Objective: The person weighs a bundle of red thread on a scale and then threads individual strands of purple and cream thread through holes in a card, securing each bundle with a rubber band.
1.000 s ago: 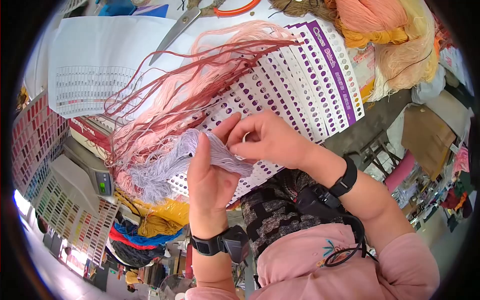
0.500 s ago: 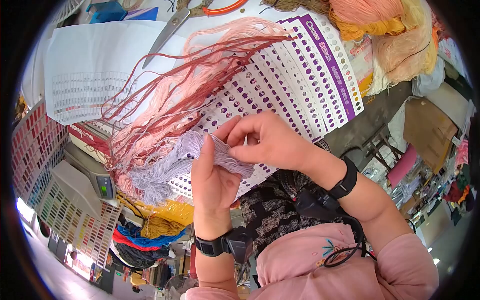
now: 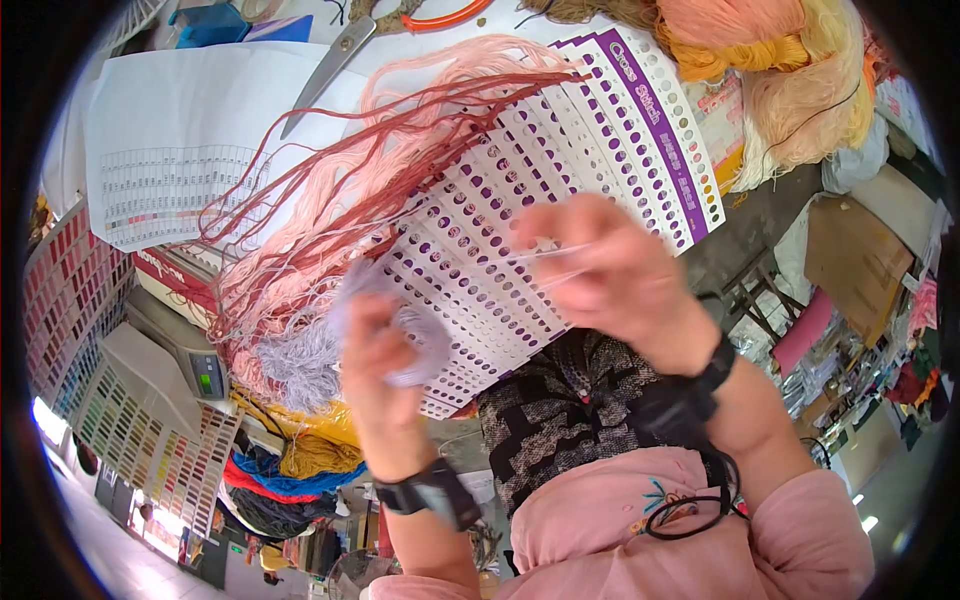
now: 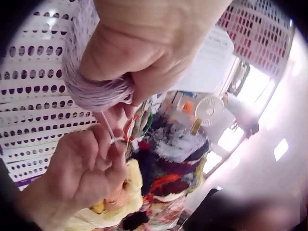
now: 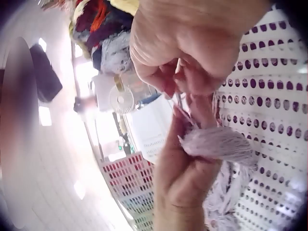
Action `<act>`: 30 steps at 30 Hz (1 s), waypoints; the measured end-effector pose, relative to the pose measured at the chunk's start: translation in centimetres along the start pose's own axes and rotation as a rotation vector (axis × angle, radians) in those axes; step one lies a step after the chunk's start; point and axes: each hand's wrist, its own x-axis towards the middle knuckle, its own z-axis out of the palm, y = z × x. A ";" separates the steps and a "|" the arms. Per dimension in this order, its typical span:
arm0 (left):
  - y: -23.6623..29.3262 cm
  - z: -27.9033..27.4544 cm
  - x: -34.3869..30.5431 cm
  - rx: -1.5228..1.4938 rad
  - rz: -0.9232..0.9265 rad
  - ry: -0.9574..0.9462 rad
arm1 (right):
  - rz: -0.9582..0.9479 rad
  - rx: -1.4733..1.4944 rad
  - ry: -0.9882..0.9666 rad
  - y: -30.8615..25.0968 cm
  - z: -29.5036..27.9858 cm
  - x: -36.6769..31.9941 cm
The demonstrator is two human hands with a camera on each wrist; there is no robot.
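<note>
The left hand (image 3: 385,370), blurred in the head view, grips a pale lavender skein (image 3: 425,345) whose tail trails to the left. In the left wrist view its fingers curl into the looped skein (image 4: 79,72). The right hand (image 3: 610,280) is apart from it, to the right, pinching thin pale strands that stretch from the skein. From the right wrist view, the right hand (image 5: 187,48) holds a strand between thumb and fingers just above the left hand (image 5: 185,178). Under both lie white cards with purple dots (image 3: 490,220).
Pink and dark red threads (image 3: 380,160) spread across the cards. Scissors (image 3: 335,75) lie at the top, beside a printed sheet (image 3: 180,130). A scale (image 3: 190,350) stands at left, near color charts (image 3: 150,435). Orange and cream yarn (image 3: 740,50) is piled at upper right.
The hands have moved apart, the right one up and to the right with strands drawn out between them. The left hand has turned and curled round the skein.
</note>
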 end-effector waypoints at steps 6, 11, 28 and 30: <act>19.8 -20.5 -9.2 -0.307 0.665 0.594 | -0.891 -0.576 0.222 -23.6 -3.3 -13.2; 5.1 -4.7 -1.3 0.436 0.161 0.066 | -0.821 -1.460 0.532 -14.1 0.4 -4.5; -6.6 3.9 9.4 1.082 0.338 0.084 | -0.915 -2.111 0.009 -0.7 -5.7 5.3; -6.5 3.8 9.9 1.179 0.319 0.025 | -0.918 -2.051 -0.020 -1.3 -6.0 5.5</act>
